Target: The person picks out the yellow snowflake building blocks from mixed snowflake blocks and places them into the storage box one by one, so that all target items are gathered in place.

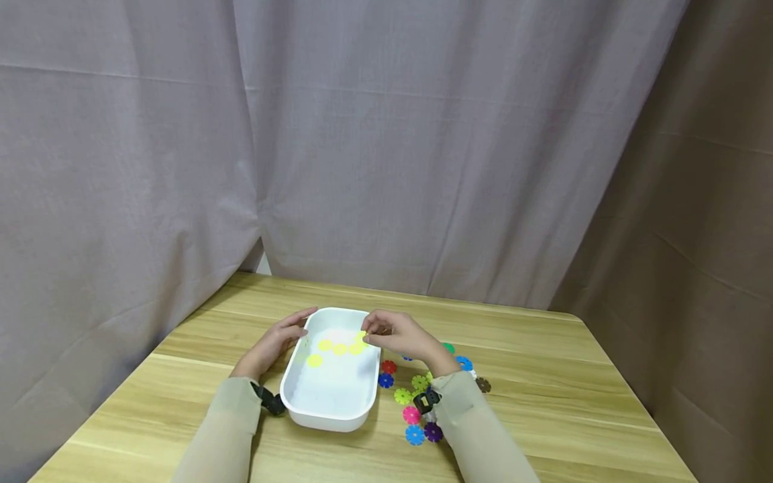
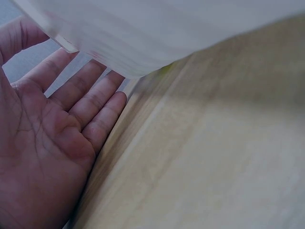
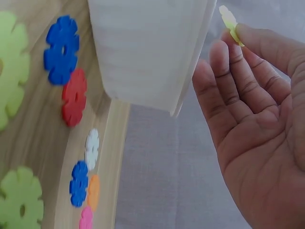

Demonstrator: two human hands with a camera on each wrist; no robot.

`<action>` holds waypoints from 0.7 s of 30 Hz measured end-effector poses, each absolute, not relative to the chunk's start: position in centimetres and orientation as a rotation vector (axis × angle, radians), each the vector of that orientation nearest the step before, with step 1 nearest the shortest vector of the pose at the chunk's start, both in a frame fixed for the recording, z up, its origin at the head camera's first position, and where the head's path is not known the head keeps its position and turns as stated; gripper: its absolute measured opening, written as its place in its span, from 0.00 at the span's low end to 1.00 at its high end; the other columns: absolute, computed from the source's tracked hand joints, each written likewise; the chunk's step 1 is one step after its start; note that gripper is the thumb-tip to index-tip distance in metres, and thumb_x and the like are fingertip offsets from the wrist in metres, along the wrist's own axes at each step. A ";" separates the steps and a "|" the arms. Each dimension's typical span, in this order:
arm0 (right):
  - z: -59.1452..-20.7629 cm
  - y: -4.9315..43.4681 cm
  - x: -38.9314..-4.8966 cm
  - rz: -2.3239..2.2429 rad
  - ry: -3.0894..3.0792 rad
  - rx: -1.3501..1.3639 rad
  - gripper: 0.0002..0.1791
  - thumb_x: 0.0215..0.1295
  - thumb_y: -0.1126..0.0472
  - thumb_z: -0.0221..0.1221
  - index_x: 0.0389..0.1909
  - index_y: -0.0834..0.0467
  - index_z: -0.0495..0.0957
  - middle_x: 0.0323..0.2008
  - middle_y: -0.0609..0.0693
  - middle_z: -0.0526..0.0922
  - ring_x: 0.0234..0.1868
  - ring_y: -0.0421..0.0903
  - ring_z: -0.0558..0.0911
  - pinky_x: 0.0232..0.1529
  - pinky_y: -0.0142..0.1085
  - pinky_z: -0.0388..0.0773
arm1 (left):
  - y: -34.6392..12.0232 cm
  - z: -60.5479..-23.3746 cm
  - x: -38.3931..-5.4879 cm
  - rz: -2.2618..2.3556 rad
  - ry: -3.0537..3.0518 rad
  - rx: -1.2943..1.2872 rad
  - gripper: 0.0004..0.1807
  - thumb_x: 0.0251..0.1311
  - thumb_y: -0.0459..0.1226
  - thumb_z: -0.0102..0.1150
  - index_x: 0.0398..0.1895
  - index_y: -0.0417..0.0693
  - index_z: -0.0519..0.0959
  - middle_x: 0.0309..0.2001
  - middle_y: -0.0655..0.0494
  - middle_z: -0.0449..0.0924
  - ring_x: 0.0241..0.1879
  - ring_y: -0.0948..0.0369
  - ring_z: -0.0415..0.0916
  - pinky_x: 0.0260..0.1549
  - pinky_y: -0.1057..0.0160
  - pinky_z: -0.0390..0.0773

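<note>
In the head view, a white tray [image 1: 329, 396] holds several yellow flower-shaped discs [image 1: 315, 361]. My right hand [image 1: 401, 333] is over the tray's right rim, pinching one yellow disc [image 3: 229, 23] between thumb and fingertip; its other fingers are loosely bent in the right wrist view. My left hand [image 1: 274, 343] is at the tray's far left corner. Its thumb lies at the rim, and its fingers extend along the outside. In the left wrist view, the palm [image 2: 43, 152] faces the camera and the tray wall [image 2: 143, 33] hides the thumb tip and some fingertips.
Right of the tray, loose flower-shaped discs lie on the wooden table [image 1: 543, 376], including a red disc [image 1: 389, 367], a pink disc [image 1: 411, 414] and a purple disc [image 1: 433, 431]. Some lie under the right forearm. Grey curtains [image 1: 386, 168] hang behind the table.
</note>
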State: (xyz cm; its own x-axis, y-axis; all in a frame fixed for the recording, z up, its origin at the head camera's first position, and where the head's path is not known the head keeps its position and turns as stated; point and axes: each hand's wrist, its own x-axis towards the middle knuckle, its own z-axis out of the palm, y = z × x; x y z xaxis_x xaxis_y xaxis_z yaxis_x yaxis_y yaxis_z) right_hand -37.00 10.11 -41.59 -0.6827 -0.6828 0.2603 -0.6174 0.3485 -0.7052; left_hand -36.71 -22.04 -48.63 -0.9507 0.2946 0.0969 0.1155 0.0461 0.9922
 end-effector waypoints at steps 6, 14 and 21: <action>-42.0 8.9 -37.3 -1.250 2.490 -1.230 0.07 0.68 0.57 0.64 0.44 0.52 0.81 0.35 0.43 0.84 0.38 0.42 0.82 0.40 0.36 0.80 | -22.1 -48.6 -36.7 2.037 2.162 0.414 0.33 0.66 0.36 0.51 0.76 0.55 0.65 0.73 0.48 0.64 0.70 0.49 0.63 0.71 0.49 0.56; -42.8 7.6 -37.2 -1.180 2.468 -1.209 0.09 0.68 0.58 0.64 0.46 0.56 0.81 0.35 0.42 0.84 0.37 0.41 0.82 0.39 0.35 0.80 | -22.0 -48.5 -36.5 2.030 2.168 0.402 0.33 0.65 0.37 0.52 0.75 0.55 0.66 0.73 0.48 0.65 0.70 0.49 0.64 0.70 0.49 0.57; -43.2 6.6 -37.3 -0.984 2.504 -1.244 0.07 0.66 0.60 0.66 0.43 0.56 0.84 0.32 0.37 0.85 0.37 0.36 0.82 0.42 0.33 0.79 | -21.8 -48.5 -36.6 2.019 2.170 0.423 0.32 0.66 0.37 0.51 0.76 0.55 0.65 0.74 0.49 0.64 0.70 0.50 0.63 0.70 0.49 0.57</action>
